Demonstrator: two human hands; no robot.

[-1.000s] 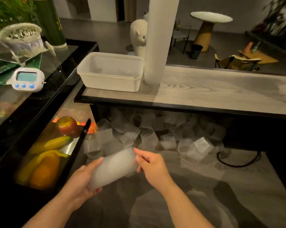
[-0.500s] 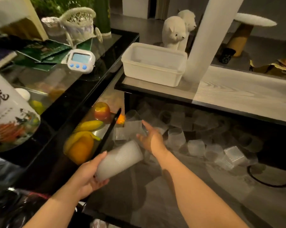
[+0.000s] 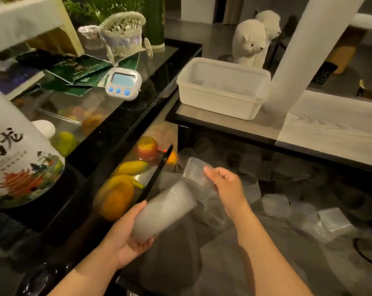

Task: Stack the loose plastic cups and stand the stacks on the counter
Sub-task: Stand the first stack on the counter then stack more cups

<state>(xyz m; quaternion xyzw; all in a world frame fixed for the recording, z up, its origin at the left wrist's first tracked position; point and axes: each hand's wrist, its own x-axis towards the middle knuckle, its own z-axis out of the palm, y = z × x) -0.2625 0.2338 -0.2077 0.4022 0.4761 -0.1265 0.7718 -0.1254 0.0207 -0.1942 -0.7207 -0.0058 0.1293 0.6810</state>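
Below the counter [image 3: 321, 133], loose plastic cups [image 3: 275, 205] lie scattered on the floor in shadow. Left hand [image 3: 125, 238], fingers curled around the base of a tilted stack of cups [image 3: 164, 212], its open mouth pointing up and right. Right hand [image 3: 227, 188], fingers pinching a single ribbed cup [image 3: 194, 173] just above the stack's mouth, not yet nested. White tub [image 3: 222, 87] and tall white column [image 3: 309, 54] stand on the counter.

This is looking like a shop or café: a glass display case [image 3: 108, 133] is showing fruit [image 3: 146, 148] inside, a timer [image 3: 123, 83] is sitting on top, and a round table [image 3: 366, 21] is standing beyond the desk [image 3: 330, 133].
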